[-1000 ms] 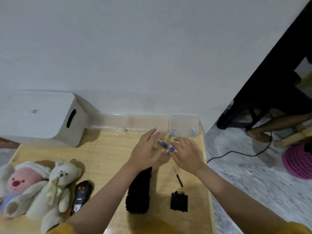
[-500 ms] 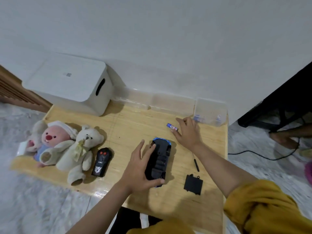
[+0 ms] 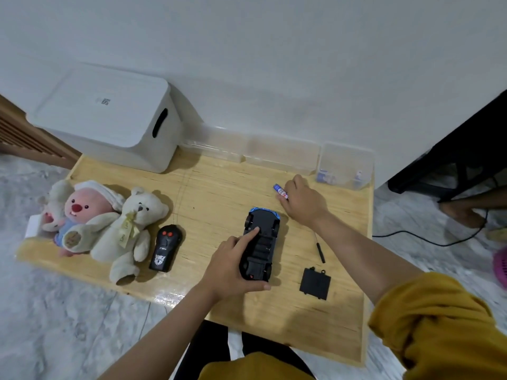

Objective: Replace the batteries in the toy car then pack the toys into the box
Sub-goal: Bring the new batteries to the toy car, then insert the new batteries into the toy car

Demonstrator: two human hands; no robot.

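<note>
The toy car point(image 3: 260, 239) lies upside down in the middle of the wooden table point(image 3: 219, 187), black underside up, blue body showing at its far end. My left hand point(image 3: 233, 267) grips the car's near end, with the index finger stretched along the underside. My right hand point(image 3: 301, 201) sits just beyond the car and pinches a blue battery point(image 3: 280, 191). The black battery cover point(image 3: 315, 282) lies to the car's right, with a small screwdriver point(image 3: 320, 252) beside it. The white storage box point(image 3: 109, 116) stands lidded at the back left.
A clear plastic container point(image 3: 346, 168) with more batteries stands at the back right, longer clear trays point(image 3: 247, 149) to its left. Plush toys point(image 3: 104, 223) and a black remote control point(image 3: 166, 248) lie on the left. A cable point(image 3: 411, 234) crosses the floor to the right.
My left hand left the batteries, came back to the car and closed round its near end. My right hand stays beyond the car with one battery. The camera tilted downward.
</note>
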